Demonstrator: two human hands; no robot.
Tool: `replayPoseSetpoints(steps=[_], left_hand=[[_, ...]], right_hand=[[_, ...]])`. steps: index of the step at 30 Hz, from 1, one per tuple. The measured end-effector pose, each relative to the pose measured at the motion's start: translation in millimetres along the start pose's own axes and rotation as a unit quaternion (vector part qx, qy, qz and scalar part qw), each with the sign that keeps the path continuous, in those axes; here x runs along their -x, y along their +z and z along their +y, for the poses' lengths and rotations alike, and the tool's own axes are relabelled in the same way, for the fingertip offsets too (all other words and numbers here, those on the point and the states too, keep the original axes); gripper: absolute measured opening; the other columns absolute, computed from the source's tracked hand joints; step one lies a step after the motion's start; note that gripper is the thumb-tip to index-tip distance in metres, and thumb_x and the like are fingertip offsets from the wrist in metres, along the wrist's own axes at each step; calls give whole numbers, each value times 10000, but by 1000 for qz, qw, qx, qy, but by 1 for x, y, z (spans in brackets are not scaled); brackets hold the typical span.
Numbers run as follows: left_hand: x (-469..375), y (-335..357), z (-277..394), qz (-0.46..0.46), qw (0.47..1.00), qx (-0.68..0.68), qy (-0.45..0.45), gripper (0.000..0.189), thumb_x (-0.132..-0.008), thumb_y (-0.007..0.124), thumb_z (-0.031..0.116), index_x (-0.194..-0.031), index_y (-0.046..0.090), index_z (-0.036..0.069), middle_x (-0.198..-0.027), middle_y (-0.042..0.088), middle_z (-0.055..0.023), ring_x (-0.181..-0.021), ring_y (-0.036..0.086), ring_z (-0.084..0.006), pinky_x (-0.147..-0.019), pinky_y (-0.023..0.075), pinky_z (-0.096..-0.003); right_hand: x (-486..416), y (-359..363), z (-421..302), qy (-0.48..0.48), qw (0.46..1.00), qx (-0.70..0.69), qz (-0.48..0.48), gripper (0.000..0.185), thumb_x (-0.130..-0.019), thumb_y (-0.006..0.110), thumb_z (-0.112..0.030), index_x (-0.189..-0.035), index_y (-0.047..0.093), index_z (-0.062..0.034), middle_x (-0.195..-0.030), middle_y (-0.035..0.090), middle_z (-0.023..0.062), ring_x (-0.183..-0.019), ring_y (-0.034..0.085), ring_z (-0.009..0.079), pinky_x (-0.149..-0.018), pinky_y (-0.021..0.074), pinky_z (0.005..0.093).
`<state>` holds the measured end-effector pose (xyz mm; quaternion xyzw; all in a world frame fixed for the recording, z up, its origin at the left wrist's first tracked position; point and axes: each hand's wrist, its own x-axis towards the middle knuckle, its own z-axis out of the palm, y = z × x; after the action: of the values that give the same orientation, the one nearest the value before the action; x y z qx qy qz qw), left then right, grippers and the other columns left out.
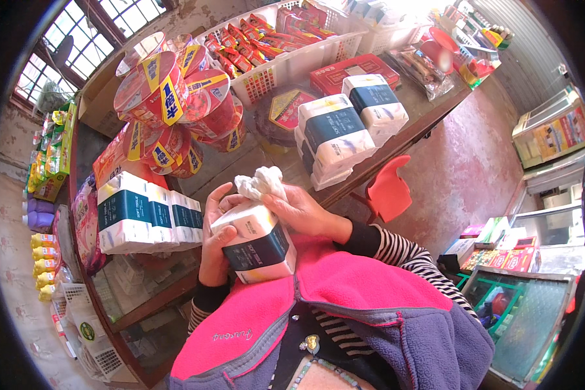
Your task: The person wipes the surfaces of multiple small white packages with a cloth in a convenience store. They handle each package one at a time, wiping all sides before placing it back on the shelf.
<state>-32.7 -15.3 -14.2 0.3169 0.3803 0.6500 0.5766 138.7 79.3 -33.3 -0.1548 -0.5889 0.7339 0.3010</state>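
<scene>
My left hand (218, 231) grips a plastic-wrapped pack of soft tissue (258, 243) with a dark band, held tilted in front of my chest. In my right hand (307, 209) is a crumpled white cloth or tissue (261, 184), pinched over the pack's top edge. To the left, a row of similar tissue packs (126, 212) stands on the glass counter. At the right, two stacks of tissue packs (334, 129) lie near the counter's wooden edge.
Stacked instant noodle tubs (151, 92) stand beyond the left packs. Behind are a white plastic basket (292, 61) of red snack packets, a round dark container (282, 114) and a red box (353, 73). A red plastic chair (390, 190) stands beside the counter.
</scene>
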Motion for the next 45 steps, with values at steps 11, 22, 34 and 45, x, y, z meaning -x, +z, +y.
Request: replayPoseSetpoints(steps=[11, 22, 34, 45], left_hand=[[28, 23, 12, -44, 979, 75, -184, 838, -710, 799, 259, -1398, 402, -6, -1308, 558, -104, -1212, 548, -220, -1039, 418, -345], [4, -8, 25, -224, 912, -339, -51, 731, -681, 893, 197, -1308, 540, 72, -1279, 579, -70, -1200, 525, -192, -1037, 411, -360], [10, -4, 23, -148, 948, -274, -66, 858, -569, 908, 191, -1282, 474, -8, -1130, 604, -87, -1064, 545, -137, -943, 431, -304], [-2, 14, 28, -218, 926, -299, -75, 843, -623, 886, 172, -1327, 460, -9, -1172, 610, -92, -1090, 556, -159, -957, 442, -328]], right_hand=[[14, -21, -52, -224, 921, 298, -108, 215, -920, 621, -194, -835, 605, 3, -793, 558, 191, -917, 565, 422, -836, 458, 462], [-34, 15, -65, -324, 845, 378, -196, 210, -926, 545, -206, -909, 587, 0, -1087, 605, 241, -1180, 525, 441, -981, 429, 469], [27, -30, -46, -65, 946, 277, -155, 250, -973, 520, -211, -961, 591, 28, -918, 595, 232, -921, 580, 390, -830, 449, 446], [14, -4, -69, -247, 879, 355, -200, 304, -935, 549, -206, -1142, 572, 16, -1268, 512, 280, -1261, 456, 453, -1035, 389, 476]])
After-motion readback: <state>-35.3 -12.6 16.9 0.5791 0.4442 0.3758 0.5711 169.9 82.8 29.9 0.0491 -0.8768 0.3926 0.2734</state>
